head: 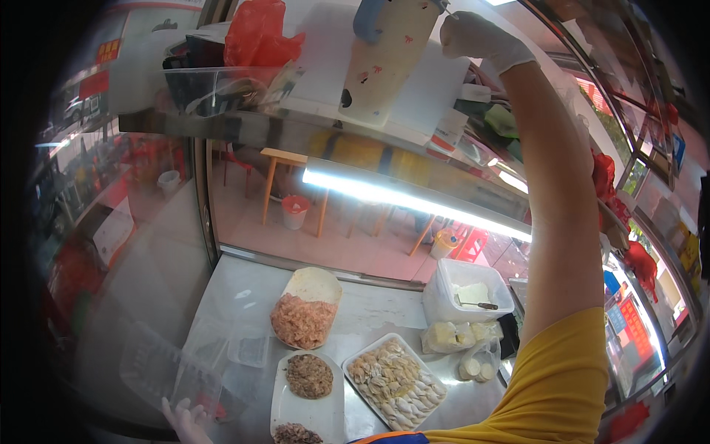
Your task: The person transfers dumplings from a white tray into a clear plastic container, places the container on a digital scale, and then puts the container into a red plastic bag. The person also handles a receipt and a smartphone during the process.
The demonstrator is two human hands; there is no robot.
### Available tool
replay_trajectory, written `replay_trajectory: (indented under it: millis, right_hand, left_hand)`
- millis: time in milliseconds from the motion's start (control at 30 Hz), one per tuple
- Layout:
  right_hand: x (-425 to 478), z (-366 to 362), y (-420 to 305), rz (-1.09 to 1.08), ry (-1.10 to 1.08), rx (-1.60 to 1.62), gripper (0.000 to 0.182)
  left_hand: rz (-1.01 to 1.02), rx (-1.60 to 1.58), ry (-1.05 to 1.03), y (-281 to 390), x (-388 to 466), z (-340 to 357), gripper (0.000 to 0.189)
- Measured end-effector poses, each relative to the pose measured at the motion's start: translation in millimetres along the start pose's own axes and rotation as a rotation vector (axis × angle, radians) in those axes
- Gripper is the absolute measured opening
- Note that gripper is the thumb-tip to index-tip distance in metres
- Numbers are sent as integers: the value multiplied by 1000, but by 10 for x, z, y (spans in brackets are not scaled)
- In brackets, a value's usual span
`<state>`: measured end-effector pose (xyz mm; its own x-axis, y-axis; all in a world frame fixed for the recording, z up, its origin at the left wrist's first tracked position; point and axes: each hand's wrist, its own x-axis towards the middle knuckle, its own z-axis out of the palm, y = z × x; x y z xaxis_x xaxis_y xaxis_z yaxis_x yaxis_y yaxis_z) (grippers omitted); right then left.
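Note:
My right hand [471,41], in a thin white glove, is raised at the top. Its fingers are closed around a thin pale rod at the upper end of a tall tumbler [383,66] with a printed bow pattern. The tumbler is on the shelf [299,105] and has a blue part at its upper left. At the lower left, my left hand [186,422] has its fingers at the near edge of a tilted clear plastic container [166,366]. To its right, a white tray [305,413] bears dark minced filling [309,376]. Another tray [441,391] holds folded dumplings [394,383].
Pink minced meat [304,321] lies in an oblong dish [313,280] behind the filling. A white tub [438,297] with a dark-handled spatula [482,305] stands beside bagged wrappers [446,337]. A lit tube [388,194] hangs below the shelf; glass borders the counter [369,311].

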<state>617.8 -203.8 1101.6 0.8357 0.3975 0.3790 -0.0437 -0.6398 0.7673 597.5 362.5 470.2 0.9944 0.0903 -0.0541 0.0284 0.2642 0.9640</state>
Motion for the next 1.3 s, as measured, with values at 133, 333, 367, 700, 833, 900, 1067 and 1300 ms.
replay_trajectory:
  millis: [133, 333, 367, 700, 833, 900, 1067, 1300]
  right_hand:
    - [-17, -167, -164, -36, -82, -168, 11]
    - [68, -206, -326, -201, -145, -472, 14]
    - [48, -181, -231, -242, -138, -497, 15]
    - [-30, -18, -118, -253, 72, -328, 14]
    - [10, 32, -38, -230, 97, -190, 14]
    - [-41, 39, -218, -85, 186, -204, 15]
    - [60, -82, -221, 42, -27, -280, 14]
    - [131, -245, -472, 109, -113, -451, 15]
  left_hand:
    - [-85, -117, 32, 201, -69, 194, 32]
    - [-283, -136, 94, 651, -230, 535, 69]
    - [-267, -133, 77, 591, -205, 511, 69]
    - [-253, -156, 79, 458, -172, 433, 67]
    - [-195, -137, 23, 341, -119, 353, 60]
    - [-199, -139, 24, 341, -141, 340, 57]
    - [-235, -157, 64, 422, -175, 417, 68]
    - [-256, -166, 100, 339, -133, 254, 70]
